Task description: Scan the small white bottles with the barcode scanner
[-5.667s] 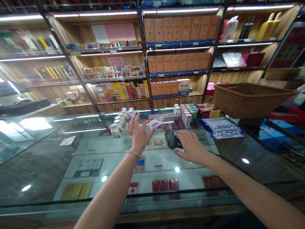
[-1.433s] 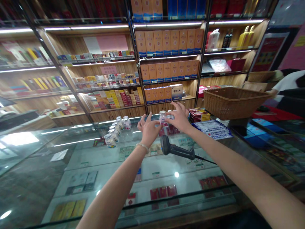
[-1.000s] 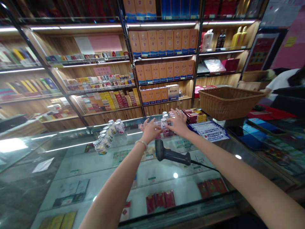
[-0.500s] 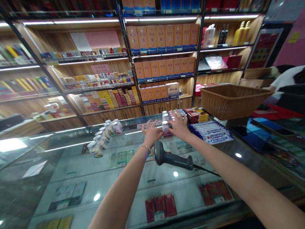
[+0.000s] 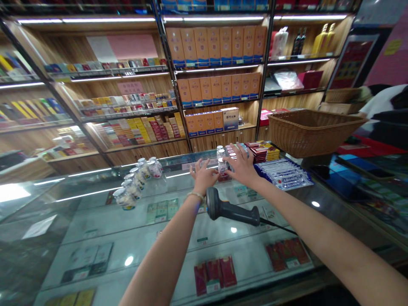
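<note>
Look at the glass-topped desk point(image 5: 134, 240) from head height; the left hand point(image 5: 203, 178) and the right hand point(image 5: 244, 171) meet there, thumbs and fingertips gripping a small white-capped bottle point(image 5: 222, 167) from both sides, other fingers spread; how firmly, I can't tell; the bottle looks upright, just in front of two more bottles point(image 5: 220, 152), so that short line now runs three deep; seconds ago the right hand had the scanner point(image 5: 236, 211), and now that lies on the desk nearer the person, leaving both hands for the bottle; the other cluster of bottles point(image 5: 135, 182) stands well apart to the left; blue-and-white packets point(image 5: 284, 173) lie right of the right hand.
</note>
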Motion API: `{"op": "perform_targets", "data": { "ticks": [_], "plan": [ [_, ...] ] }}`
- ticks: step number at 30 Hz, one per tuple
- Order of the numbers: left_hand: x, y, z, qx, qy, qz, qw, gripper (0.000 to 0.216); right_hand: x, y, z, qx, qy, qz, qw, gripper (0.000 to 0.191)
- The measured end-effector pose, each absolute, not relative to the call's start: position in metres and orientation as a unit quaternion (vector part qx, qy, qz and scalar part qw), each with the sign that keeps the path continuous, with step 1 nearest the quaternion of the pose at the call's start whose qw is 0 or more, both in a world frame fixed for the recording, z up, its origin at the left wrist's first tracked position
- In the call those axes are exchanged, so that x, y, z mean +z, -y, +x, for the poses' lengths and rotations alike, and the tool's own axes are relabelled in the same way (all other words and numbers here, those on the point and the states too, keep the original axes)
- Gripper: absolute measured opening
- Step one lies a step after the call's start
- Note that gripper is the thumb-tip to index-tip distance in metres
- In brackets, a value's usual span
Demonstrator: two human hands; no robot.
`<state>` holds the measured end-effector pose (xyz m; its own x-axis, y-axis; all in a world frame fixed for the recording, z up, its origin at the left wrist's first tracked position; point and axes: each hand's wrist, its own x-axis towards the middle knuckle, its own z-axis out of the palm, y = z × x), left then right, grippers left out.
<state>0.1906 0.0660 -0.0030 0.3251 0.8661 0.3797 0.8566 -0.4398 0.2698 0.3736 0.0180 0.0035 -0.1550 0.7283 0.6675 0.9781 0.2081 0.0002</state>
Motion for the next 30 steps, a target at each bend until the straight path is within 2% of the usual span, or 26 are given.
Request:
{"op": "perform_targets", "data": {
  "ticks": [18,30],
  "plan": [
    [-0.008,-0.063,0.186,0.283,-0.511,0.812,-0.007,0.015,0.006,-0.022,0.364,-0.222,0.71,-0.616,0.258,0.041],
    [-0.009,-0.063,0.184,0.277,-0.513,0.813,-0.005,0.031,0.011,-0.036,0.363,-0.216,0.686,-0.656,0.23,0.05]
  ]
}}
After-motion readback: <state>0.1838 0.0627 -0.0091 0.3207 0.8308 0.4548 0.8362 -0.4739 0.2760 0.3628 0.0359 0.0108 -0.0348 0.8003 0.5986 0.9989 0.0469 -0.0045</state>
